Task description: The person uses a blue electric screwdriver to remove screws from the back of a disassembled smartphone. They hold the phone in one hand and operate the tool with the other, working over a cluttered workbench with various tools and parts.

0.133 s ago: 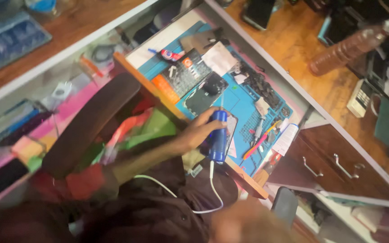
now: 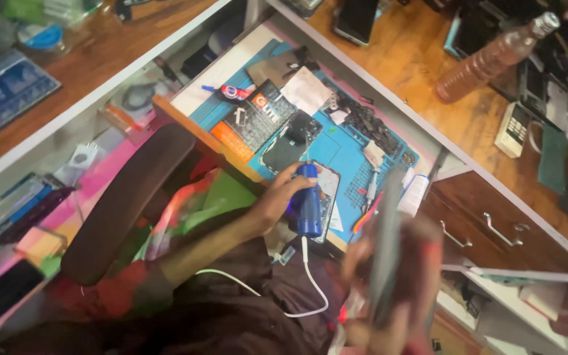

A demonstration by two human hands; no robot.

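My right hand [image 2: 389, 289] is coming up close to camera, blurred, gripping something flat and dark (can't tell what, or how tight). Left hand [image 2: 277, 200] is wrapping around the blue tool [image 2: 308, 207], a smooth plastic cylinder, light and rigid I'd judge, best held mid-barrel, with a white cable [image 2: 297, 296] trailing off its base. Its tip is sitting over the opened phone [image 2: 327, 190], fragile, on the blue mat [image 2: 343, 148].

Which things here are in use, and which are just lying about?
In use: left hand; blue corded handheld tool; opened phone; blue work mat; blurred right hand.
Lying about: brown plastic bottle; black phone; white calculator.
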